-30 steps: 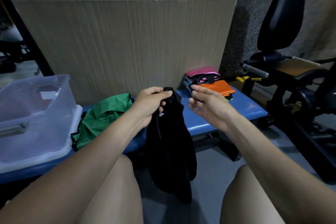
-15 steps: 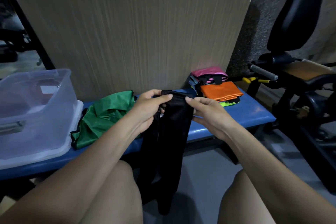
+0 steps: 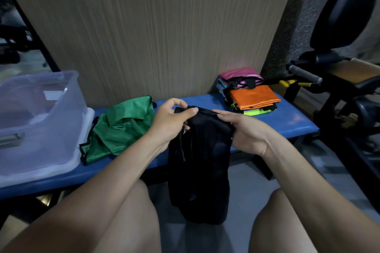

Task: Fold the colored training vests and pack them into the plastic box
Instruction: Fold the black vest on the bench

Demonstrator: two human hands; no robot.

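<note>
A black vest (image 3: 199, 166) hangs down between my knees, in front of the blue bench (image 3: 287, 121). My left hand (image 3: 170, 121) pinches its top edge on the left. My right hand (image 3: 244, 131) grips the same edge on the right, fingers curled round the cloth. A crumpled green vest (image 3: 121, 127) lies on the bench to the left. A stack of folded vests sits at the bench's far right, with an orange vest (image 3: 255, 97) on top and a pink vest (image 3: 238, 75) behind. The clear plastic box (image 3: 39, 121) stands at the bench's left end.
A wood-grain panel (image 3: 154, 33) rises behind the bench. A black gym machine (image 3: 345, 80) with a padded seat and handle stands to the right. Grey floor shows beneath the bench and between my legs.
My right hand has closed on the vest's top edge, which it was only reaching for a second ago. The vest's top is now spread wider between both hands.
</note>
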